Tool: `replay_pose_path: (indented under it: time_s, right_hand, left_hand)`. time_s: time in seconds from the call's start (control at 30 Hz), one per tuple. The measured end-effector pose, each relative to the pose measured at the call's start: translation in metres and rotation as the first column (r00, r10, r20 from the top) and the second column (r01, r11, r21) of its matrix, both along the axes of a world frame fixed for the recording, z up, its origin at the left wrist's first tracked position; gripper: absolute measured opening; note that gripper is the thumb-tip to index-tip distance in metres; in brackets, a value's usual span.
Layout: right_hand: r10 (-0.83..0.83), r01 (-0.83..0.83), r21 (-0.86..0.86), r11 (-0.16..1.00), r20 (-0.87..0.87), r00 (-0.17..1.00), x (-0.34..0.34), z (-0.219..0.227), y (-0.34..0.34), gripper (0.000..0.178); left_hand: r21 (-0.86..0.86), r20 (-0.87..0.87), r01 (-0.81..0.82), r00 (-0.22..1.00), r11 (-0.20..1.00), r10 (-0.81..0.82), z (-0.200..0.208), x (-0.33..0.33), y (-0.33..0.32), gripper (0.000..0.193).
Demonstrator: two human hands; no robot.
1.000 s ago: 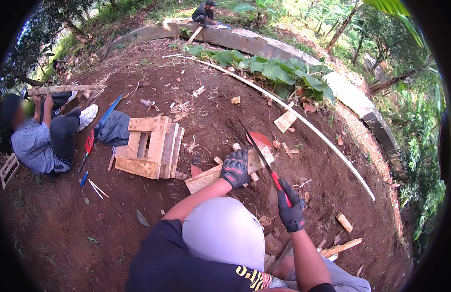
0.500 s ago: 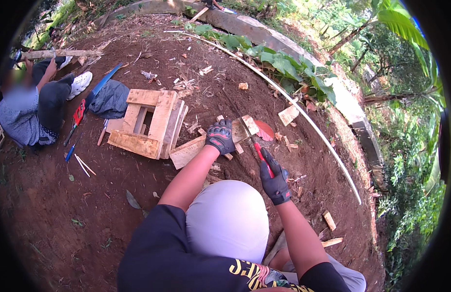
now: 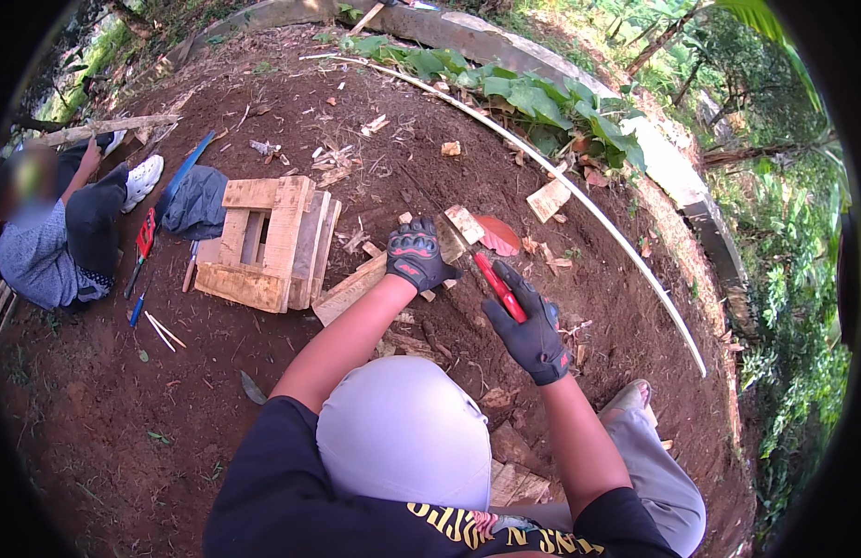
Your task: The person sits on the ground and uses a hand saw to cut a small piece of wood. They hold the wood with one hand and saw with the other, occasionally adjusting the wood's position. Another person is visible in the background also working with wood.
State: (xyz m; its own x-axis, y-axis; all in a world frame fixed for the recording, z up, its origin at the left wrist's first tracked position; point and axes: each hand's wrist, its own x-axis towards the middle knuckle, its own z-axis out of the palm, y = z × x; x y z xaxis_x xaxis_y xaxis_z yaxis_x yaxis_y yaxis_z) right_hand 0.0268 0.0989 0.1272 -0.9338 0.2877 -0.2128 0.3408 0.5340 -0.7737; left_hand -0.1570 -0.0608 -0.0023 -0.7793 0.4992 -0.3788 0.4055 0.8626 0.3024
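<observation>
My left hand (image 3: pixel 417 255), in a black glove with red marks, presses down on a pale wooden board (image 3: pixel 351 288) lying low over the soil. Gripped in my gloved right hand (image 3: pixel 531 325) is the red handle of a hand saw (image 3: pixel 496 286). Its thin blade runs away from me and crosses the board just right of my left hand. Beyond the blade is the board's end piece (image 3: pixel 465 224); whether it is cut through I cannot tell. A reddish leaf (image 3: pixel 498 236) lies beside that end.
A wooden stool-like frame (image 3: pixel 254 244) stands left of the board. Farther left lie another red-handled saw (image 3: pixel 146 234), a dark cloth (image 3: pixel 196 203) and pencil-like sticks (image 3: pixel 161 327). A seated person (image 3: pixel 51 244) holds a plank. A long pale pole (image 3: pixel 579 214) curves along the right.
My right hand and the saw have shifted slightly up and left, and the handle sits closer to the board. My right leg has swung outward to the right. The left hand stays on the board.
</observation>
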Motion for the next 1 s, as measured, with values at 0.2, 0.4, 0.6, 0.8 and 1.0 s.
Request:
replay_pose_path:
  time_s: [0.2, 0.4, 0.6, 0.8, 1.0]
  right_hand:
    - [0.065, -0.064, 0.020, 0.998, -0.069, 0.995, -0.004, -0.002, 0.021, 0.058]
    - [0.091, -0.096, -0.073, 0.993, -0.078, 0.993, -0.005, 0.008, 0.029, 0.049]
    - [0.046, -0.053, -0.079, 0.995, -0.077, 0.996, 0.001, -0.004, 0.029, 0.049]
    - [-0.016, 0.012, -0.054, 0.998, -0.078, 0.997, 0.018, -0.018, 0.016, 0.047]
    - [-0.022, 0.011, -0.071, 0.997, -0.152, 0.988, -0.004, -0.027, 0.008, 0.046]
  left_hand:
    - [0.097, -0.084, -0.042, 0.995, 0.994, 0.050, -0.016, 0.007, 0.012, 0.120]
    - [0.154, -0.203, -0.016, 0.978, 0.988, 0.048, -0.031, 0.011, 0.000, 0.103]
    - [0.111, -0.221, -0.032, 0.974, 0.993, 0.056, -0.029, 0.012, 0.009, 0.089]
    - [0.124, -0.239, -0.065, 0.966, 0.990, 0.094, -0.027, 0.021, 0.006, 0.086]
    - [0.016, -0.017, -0.065, 0.998, 0.998, 0.066, -0.005, 0.005, 0.013, 0.093]
